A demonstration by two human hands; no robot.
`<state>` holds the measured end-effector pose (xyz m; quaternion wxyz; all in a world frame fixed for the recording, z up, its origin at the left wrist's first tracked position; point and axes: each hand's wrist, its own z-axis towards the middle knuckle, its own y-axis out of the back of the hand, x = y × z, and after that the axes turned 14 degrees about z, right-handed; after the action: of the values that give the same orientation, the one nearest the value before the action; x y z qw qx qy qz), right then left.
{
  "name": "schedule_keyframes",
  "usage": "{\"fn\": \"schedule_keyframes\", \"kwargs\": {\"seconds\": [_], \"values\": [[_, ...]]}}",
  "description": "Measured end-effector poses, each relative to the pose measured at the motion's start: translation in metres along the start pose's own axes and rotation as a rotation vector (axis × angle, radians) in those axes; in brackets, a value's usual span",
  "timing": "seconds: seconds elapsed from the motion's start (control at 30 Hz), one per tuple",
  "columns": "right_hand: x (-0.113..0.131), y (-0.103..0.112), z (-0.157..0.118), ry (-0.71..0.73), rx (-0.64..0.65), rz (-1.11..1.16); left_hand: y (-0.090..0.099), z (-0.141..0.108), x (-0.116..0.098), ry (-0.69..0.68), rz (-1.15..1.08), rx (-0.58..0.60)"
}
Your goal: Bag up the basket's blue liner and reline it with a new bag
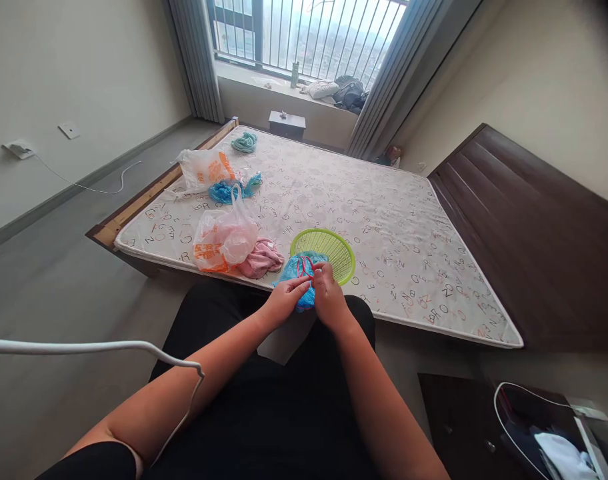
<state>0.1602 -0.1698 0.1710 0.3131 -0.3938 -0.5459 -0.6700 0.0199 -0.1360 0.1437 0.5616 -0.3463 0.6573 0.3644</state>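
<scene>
A blue plastic bag (289, 268) with red string (304, 266) at its top sits at the near edge of the mattress, partly in front of a green mesh basket (348, 257). My left hand (285, 299) pinches the red string from the left. From the right, my right hand (329, 301) closes on the same string, thumb and forefinger pressed together. Both hands nearly meet over the bag and hide part of it. Just left of the bag lies a crumpled pink cloth (262, 259), beside a white plastic bag with orange print (211, 240).
The patterned mattress (384, 227) lies on a wooden bed frame. Toward its far left are another printed plastic bag (204, 170), blue plastic (223, 192) and a teal coil (245, 142). A white cable (84, 347) crosses my left forearm. A dark nightstand (449, 413) stands at the lower right.
</scene>
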Motion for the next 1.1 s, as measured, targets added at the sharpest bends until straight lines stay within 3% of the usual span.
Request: {"fn": "schedule_keyframes", "kwargs": {"seconds": [0.13,0.23,0.33,0.6,0.67,0.77,0.83,1.0,1.1], "values": [[0.007,-0.004,-0.001,-0.023,0.117,-0.199,-0.007,-0.003,0.01,0.066,-0.145,-0.058],[-0.001,0.001,0.002,-0.014,0.195,-0.185,-0.011,-0.006,0.017,0.157,-0.325,-0.057],[-0.013,0.005,0.006,-0.03,0.237,-0.104,-0.011,-0.007,0.018,0.156,-0.472,-0.049],[-0.022,0.013,-0.001,-0.151,0.21,0.098,-0.011,-0.01,0.014,0.068,-0.263,-0.148],[-0.023,0.015,0.0,-0.139,0.161,0.302,-0.008,-0.011,0.012,0.091,-0.153,-0.106],[-0.024,0.019,0.001,-0.105,0.114,0.573,-0.003,-0.012,0.006,0.044,0.012,0.095],[-0.024,0.022,0.0,-0.137,0.141,0.537,0.0,-0.013,0.001,-0.005,0.077,0.19],[-0.021,0.029,-0.004,-0.195,0.128,0.421,0.004,-0.012,-0.001,0.069,0.134,0.146],[-0.017,0.028,-0.003,-0.123,0.127,0.463,0.009,-0.012,-0.001,0.01,0.127,0.244]]}}
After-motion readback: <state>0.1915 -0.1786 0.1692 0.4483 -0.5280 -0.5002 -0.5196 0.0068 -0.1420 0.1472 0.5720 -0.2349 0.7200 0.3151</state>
